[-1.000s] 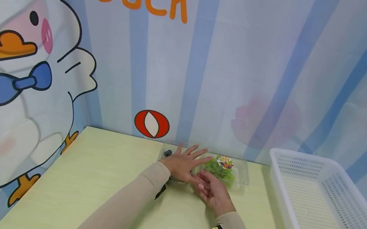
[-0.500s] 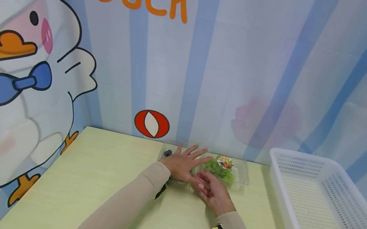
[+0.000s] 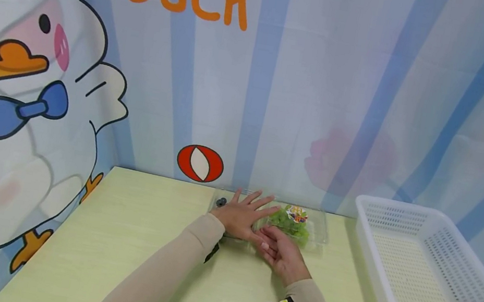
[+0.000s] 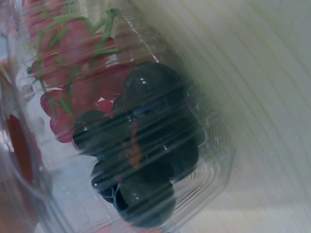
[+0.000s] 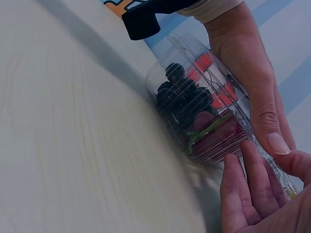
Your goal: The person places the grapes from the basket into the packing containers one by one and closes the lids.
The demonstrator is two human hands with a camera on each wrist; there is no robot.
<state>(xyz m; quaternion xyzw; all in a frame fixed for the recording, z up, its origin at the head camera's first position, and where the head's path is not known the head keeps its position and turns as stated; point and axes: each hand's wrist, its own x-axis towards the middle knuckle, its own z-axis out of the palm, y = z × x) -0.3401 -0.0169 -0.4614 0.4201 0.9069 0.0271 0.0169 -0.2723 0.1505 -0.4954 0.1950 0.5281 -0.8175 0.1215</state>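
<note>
At the back middle of the table, a clear plastic clamshell box [image 3: 230, 237] lies under my left hand [image 3: 241, 218], whose fingers are spread across its lid. Dark grapes [image 4: 146, 141] and red grapes [image 4: 73, 63] on green stems show through the plastic in the left wrist view; red pieces [image 5: 224, 94] show behind them in the right wrist view. My right hand [image 3: 284, 255] is at the near right corner, fingertips [image 5: 232, 162] against the side wall and thumb over the rim, pinching it beside the left thumb. Much of the lid is hidden by the left hand.
A second clear box [image 3: 317, 231] with green lettuce [image 3: 287, 224] and a colourful sticker [image 3: 296, 213] stands just right of the first, near the back edge. A white perforated plastic basket [image 3: 385, 279] takes up the right side. A printed curtain [image 3: 301, 76] hangs behind the table.
</note>
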